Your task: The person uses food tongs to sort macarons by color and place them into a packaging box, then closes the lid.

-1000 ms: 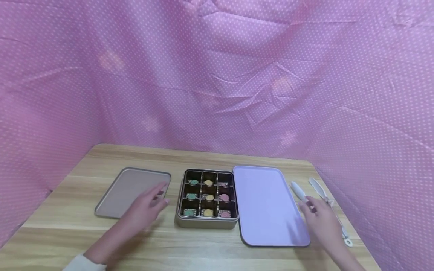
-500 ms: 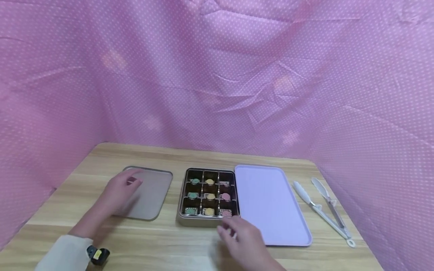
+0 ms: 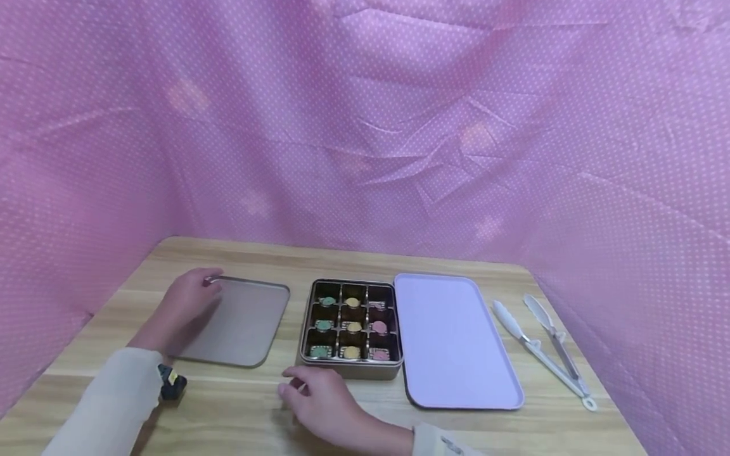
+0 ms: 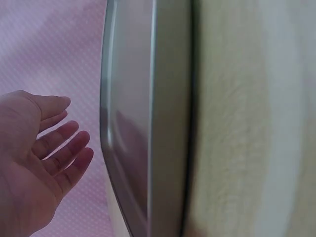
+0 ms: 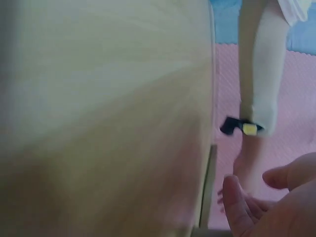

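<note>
A flat metal lid (image 3: 245, 323) with a raised rim lies on the left of the table. Over its upper left corner hovers my left hand (image 3: 185, 301), fingers relaxed; the left wrist view shows the hand (image 4: 37, 158) apart from the lid's rim (image 4: 170, 118). My right hand (image 3: 327, 402) is above the table in front of the open tin (image 3: 353, 370), fingers loosely bent and holding nothing. Nine-way dividers in the tin hold green (image 3: 324, 325), yellow (image 3: 352, 327) and pink (image 3: 379, 327) round pieces, one per compartment.
A lilac tray (image 3: 456, 342) lies against the tin's right side. Farther right rest white-tipped tongs (image 3: 547, 364), spread apart near the table's right edge. Pink dotted cloth (image 3: 365, 126) hangs behind and at both sides.
My right hand has left the tongs and swept left past the tin's front. My left hand has moved left across the lid to its far left corner.
</note>
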Tool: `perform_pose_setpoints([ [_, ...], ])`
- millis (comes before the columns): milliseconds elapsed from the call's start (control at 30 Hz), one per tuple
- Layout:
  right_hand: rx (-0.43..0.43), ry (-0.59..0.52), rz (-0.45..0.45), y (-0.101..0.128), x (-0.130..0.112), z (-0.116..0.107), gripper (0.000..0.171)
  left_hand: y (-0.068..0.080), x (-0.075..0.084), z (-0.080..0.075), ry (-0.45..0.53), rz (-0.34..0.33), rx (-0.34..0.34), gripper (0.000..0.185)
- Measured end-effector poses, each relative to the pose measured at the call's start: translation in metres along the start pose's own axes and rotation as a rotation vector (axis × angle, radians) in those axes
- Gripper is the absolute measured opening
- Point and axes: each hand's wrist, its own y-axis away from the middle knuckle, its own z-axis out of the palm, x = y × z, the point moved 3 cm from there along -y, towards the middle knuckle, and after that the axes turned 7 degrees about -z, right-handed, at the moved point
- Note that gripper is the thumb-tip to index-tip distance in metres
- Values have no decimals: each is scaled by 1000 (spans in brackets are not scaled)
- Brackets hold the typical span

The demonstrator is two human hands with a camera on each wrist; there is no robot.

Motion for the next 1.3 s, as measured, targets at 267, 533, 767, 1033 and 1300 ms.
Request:
perform_pose_setpoints([
  [267,88,-55,86,-26,1,32,39,-21,-15,-2,-31,-38,-3,46],
  [533,210,-184,238,-46,5,49,30,-29,-29,2,37,-113,10,46],
  [767,267,-301,285,-56,6,62,37,-29,-37,3,99,-141,42,38],
  [1033,306,-308,297,-63,8,64,27,-30,-41,3,85,-138,39,32],
  [1300,347,-370,303,-67,13,68,21,-32,-51,0,100,-151,50,29],
])
